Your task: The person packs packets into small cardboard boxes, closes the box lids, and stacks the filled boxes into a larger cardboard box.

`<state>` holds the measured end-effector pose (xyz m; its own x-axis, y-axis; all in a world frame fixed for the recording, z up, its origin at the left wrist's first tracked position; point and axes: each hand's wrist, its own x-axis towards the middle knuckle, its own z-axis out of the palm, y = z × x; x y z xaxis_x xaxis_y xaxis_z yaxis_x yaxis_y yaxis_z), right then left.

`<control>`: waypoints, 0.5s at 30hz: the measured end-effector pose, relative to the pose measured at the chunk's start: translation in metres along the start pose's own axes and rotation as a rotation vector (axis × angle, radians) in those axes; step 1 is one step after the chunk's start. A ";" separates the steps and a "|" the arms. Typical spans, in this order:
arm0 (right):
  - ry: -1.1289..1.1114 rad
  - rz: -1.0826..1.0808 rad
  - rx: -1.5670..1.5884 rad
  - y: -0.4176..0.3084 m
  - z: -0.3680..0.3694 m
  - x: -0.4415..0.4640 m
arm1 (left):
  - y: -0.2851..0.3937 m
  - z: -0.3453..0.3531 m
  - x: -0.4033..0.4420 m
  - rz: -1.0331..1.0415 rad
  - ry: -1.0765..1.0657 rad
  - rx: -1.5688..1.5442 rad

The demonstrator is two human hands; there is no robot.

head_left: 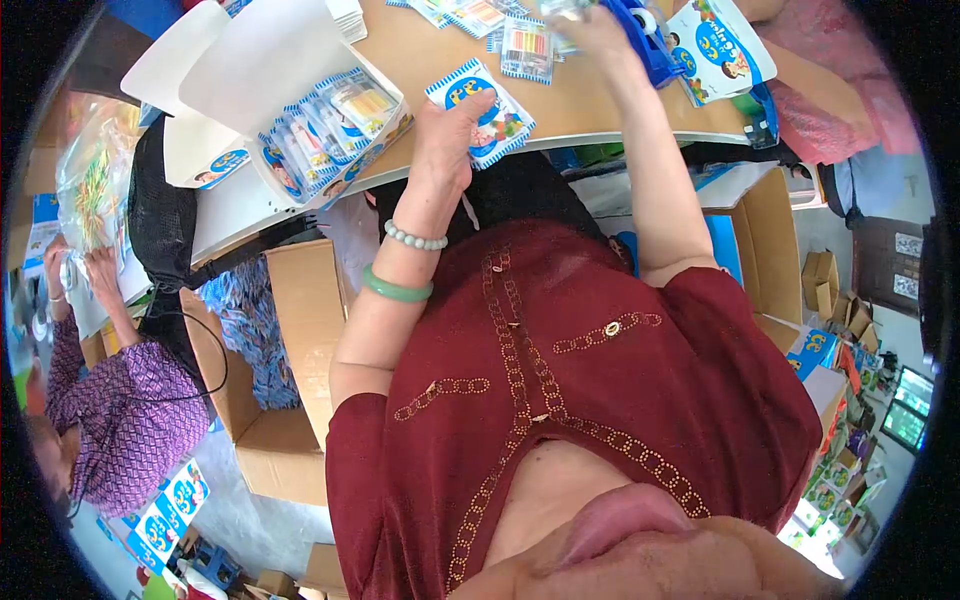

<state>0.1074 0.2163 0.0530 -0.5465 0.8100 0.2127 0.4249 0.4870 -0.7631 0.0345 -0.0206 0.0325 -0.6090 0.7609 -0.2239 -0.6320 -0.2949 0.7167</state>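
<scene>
My left hand (450,130) is closed on a small stack of blue-and-white printed packets (497,112), its thumb on top. Over the table, my right hand (592,32) reaches out to the far side, blurred, close to loose clear-fronted packets (527,50) with coloured sticks inside. Whether it grips one I cannot tell. Left of my left hand is an open white box (392,88), partly filled with rows of similar packets (325,130). A blue tape dispenser (650,45) stands just right of my right hand.
A printed white carton (715,50) lies at the table's right. Below the table edge, an open cardboard box (285,450) holds many blue packets (255,320). At far left a person in a purple patterned top (140,420) handles a clear plastic bag (95,180).
</scene>
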 end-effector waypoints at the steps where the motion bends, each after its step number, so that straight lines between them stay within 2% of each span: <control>1: -0.088 0.064 -0.301 0.000 0.013 -0.010 | 0.000 -0.001 0.001 -0.019 -0.012 0.021; 2: -0.180 0.132 -0.600 -0.001 0.024 -0.018 | 0.000 -0.001 0.002 -0.040 -0.023 0.043; 5: -0.203 0.254 -0.551 -0.059 0.018 -0.047 | 0.002 0.003 0.004 -0.043 -0.054 0.022; 6: -0.203 0.255 -0.548 -0.059 0.017 -0.047 | 0.004 0.003 0.006 -0.044 -0.054 0.026; 8: -0.260 0.168 -0.551 -0.057 0.016 -0.044 | 0.007 0.003 0.014 -0.148 -0.153 0.163; 11: -0.301 0.031 -0.621 -0.066 0.024 -0.034 | 0.003 0.012 0.019 -0.148 -0.150 0.286; 12: -0.302 0.024 -0.621 -0.064 0.028 -0.036 | 0.005 0.011 0.019 -0.141 -0.147 0.285; 14: -0.183 -0.130 -0.504 -0.056 0.040 -0.041 | 0.009 0.009 0.018 -0.279 -0.220 0.249; 15: -0.262 -0.132 -0.596 -0.084 0.023 -0.050 | 0.012 0.009 0.014 -0.300 -0.224 0.245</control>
<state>0.0828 0.1275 0.0922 -0.7466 0.6618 0.0684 0.6278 0.7348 -0.2567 0.0229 -0.0086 0.0444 -0.2803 0.9061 -0.3168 -0.6164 0.0831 0.7830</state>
